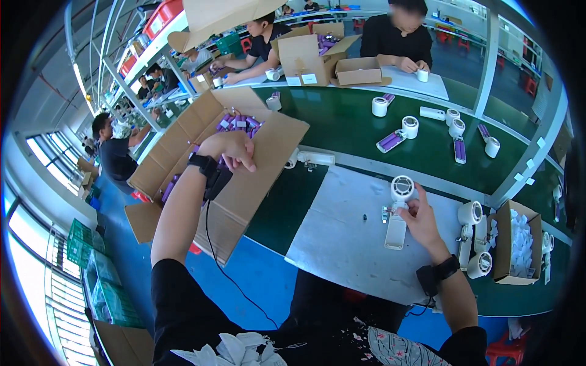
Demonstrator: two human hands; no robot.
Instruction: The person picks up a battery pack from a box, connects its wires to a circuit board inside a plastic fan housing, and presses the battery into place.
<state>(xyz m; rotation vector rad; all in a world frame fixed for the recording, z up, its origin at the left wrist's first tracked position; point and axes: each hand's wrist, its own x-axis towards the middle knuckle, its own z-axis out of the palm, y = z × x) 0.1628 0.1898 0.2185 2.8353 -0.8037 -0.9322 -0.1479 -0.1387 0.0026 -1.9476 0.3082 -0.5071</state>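
Note:
My right hand grips a white handheld fan at its neck, thumb and fingers around the part below the round head. The fan lies on the grey sheet with its handle toward me, and the handle's casing looks opened. A small circuit board shows beside the neck. My left hand reaches over a large open cardboard box, fingers loosely bent and partly apart, with nothing visible in them. Purple battery packs lie inside the box next to that hand. Both wrists wear black bands with a device.
Several fans with purple batteries lie on the green belt ahead. White fans and a small box of white pieces stand at right. A small dark part rests on the sheet. Co-workers sit opposite. A cable hangs from my left wrist.

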